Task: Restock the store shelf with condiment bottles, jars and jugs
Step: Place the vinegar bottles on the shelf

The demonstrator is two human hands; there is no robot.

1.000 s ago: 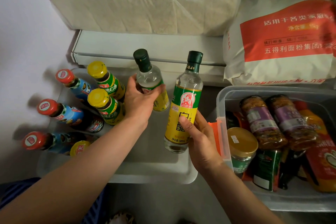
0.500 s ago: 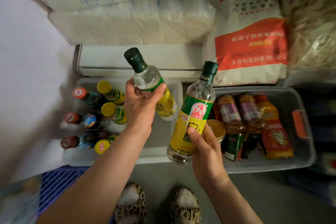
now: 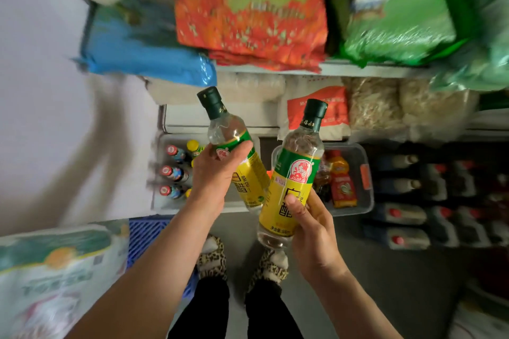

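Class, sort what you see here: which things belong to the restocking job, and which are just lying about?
Job: two clear green-capped vinegar bottles, one in the left hand, one in the right hand; grey tub of sauce bottles.
Lying about: blue plastic crate; orange sack.

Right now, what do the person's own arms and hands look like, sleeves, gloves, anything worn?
Both forearms are bare up to the frame edge: no sleeves in view, no gloves, no watch, bracelet or rings visible on the left hand or right hand. Fingers are bare, nails short and unpainted as far as shows.

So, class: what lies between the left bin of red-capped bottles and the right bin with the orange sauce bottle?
In the head view, the two held vinegar bottles, left and right, cover most of that stretch.
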